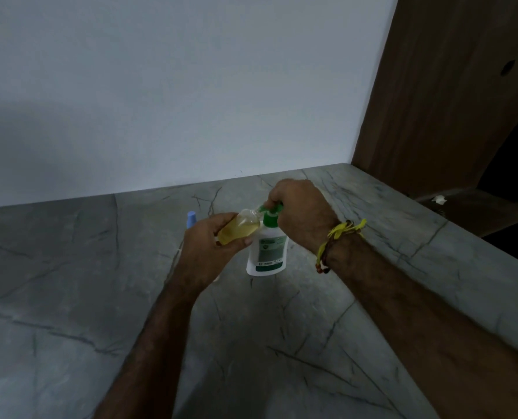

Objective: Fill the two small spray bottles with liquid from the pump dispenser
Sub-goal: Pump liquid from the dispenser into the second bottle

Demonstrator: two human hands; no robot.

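A white plastic pump dispenser (266,252) with a green pump head and a green-and-white label is stood upright on a grey stone counter (281,343) veined with dark lines, smooth and matte. The right hand (300,210) is placed over the top of the dispenser, fingers curled together and clamped down on the green pump head. Just left of the dispenser, a small clear spray bottle (241,226) is held tilted, its open neck met against the green spout; it is rounded, see-through, and more than half filled with yellow liquid. The left hand (209,252) is wrapped around the bottle's lower body, thumb and fingers closed on it. Behind the left hand, further left of the dispenser, a pale blue rounded cap (191,218) is seen; what it belongs to is hidden. Yellow and brown thread bands (336,240) are worn on the right wrist. A plain white wall is behind the dispenser, a brown wooden panel (448,86) to its far right.
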